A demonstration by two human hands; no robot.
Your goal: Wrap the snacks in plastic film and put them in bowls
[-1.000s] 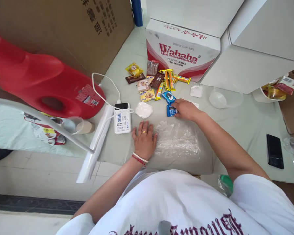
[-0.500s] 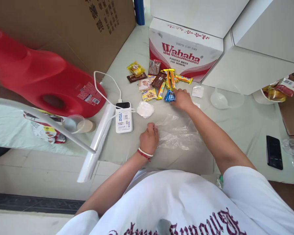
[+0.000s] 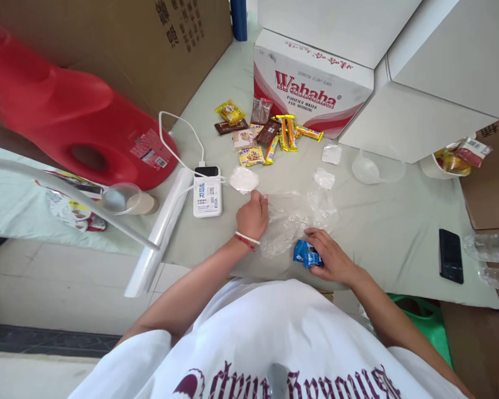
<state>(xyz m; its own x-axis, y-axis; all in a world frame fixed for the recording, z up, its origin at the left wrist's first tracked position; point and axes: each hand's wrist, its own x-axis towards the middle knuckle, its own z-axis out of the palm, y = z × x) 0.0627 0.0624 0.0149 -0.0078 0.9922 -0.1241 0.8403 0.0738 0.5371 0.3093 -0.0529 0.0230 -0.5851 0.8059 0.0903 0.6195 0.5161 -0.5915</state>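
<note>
My right hand [image 3: 330,256] is closed around a blue-wrapped snack packet [image 3: 306,253], close to my body at the table's near edge. My left hand [image 3: 252,215] pinches the left edge of a clear plastic bag [image 3: 285,221], which lies crumpled on the table between both hands. Farther back sits a pile of wrapped snacks: yellow bars [image 3: 289,133], a dark brown packet [image 3: 269,133], a yellow cookie packet [image 3: 250,156] and a yellow-gold packet [image 3: 230,112]. A white folded tissue [image 3: 244,179] lies just beyond my left hand.
A white power bank [image 3: 208,194] with a cable and a plastic film roll [image 3: 160,238] lie at left, beside a large red jug [image 3: 79,122]. A Wahaha carton [image 3: 307,83] stands behind the snacks. At right are a clear ladle-like scoop [image 3: 366,169] and a black phone [image 3: 451,256].
My right hand has drawn the blue packet from the snack pile toward my body, to the near side of the plastic bag. My left hand stays at the bag's edge.
</note>
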